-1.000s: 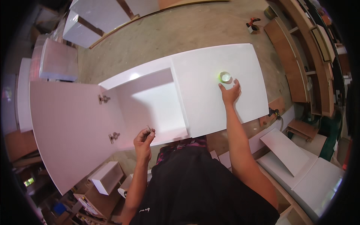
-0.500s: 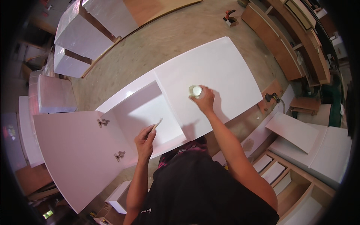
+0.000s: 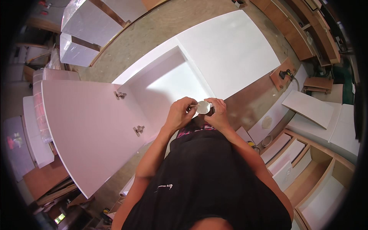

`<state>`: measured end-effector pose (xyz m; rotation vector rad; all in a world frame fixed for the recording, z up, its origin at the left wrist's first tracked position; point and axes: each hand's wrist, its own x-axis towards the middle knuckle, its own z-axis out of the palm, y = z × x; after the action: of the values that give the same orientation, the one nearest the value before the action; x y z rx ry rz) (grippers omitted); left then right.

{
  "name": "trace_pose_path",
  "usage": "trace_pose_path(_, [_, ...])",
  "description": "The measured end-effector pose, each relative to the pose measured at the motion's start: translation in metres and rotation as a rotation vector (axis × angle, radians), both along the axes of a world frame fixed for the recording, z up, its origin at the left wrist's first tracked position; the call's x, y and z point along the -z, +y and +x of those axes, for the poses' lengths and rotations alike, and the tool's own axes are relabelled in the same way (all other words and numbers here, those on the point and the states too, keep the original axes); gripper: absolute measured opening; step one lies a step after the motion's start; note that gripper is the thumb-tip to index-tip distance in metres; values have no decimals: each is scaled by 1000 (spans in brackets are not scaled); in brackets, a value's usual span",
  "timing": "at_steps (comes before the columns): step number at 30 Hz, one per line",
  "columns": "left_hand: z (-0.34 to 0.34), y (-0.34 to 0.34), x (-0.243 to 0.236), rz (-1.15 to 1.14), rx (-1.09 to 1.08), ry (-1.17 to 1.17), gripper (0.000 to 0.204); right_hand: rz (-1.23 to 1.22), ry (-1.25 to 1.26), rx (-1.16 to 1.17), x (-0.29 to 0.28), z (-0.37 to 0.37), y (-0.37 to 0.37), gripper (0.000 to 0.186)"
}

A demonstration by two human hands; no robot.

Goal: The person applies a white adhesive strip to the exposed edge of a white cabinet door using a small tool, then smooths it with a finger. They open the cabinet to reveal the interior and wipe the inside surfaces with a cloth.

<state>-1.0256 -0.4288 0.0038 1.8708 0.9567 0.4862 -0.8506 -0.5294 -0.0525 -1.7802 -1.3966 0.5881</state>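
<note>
My right hand [image 3: 219,115] is closed round a small cup [image 3: 203,107] of white liquid, close in front of my body. The fingers of my left hand [image 3: 181,114] pinch a thin brush [image 3: 194,105], its tip at the cup's rim or inside it; which, I cannot tell. Both hands are over the near edge of a white cabinet [image 3: 230,50] lying on its back. Its left compartment [image 3: 165,82] stands uncovered, with the white door [image 3: 88,126] swung out to the left on two metal hinges [image 3: 120,95].
Plastic-wrapped white panels [image 3: 90,28] stand at the far left. To the right, a cordless drill [image 3: 285,74] rests on a brown board [image 3: 276,78]. A wooden frame with compartments [image 3: 306,172] lies at the near right, below loose white panels [image 3: 308,109]. Brown cabinets [image 3: 285,28] line the far right.
Both hands have come together near my body: the cup was over the right panel, the brush over the left compartment. The brush is now at the cup. My view has shifted too.
</note>
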Motion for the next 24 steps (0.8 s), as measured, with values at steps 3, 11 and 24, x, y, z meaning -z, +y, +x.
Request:
trace_pose_path(3, [-10,-16,2,120,58,99,13,16,-25,1,-1,-13,-21,57])
trace_pose_path(11, [-12,-50,-14,86,6,63,19,71,-44,-3,-11,-17,-53,58])
trace_pose_path(24, [50,-96,-20,232,39,41,13,62,3,-48,-18,50,-89,59])
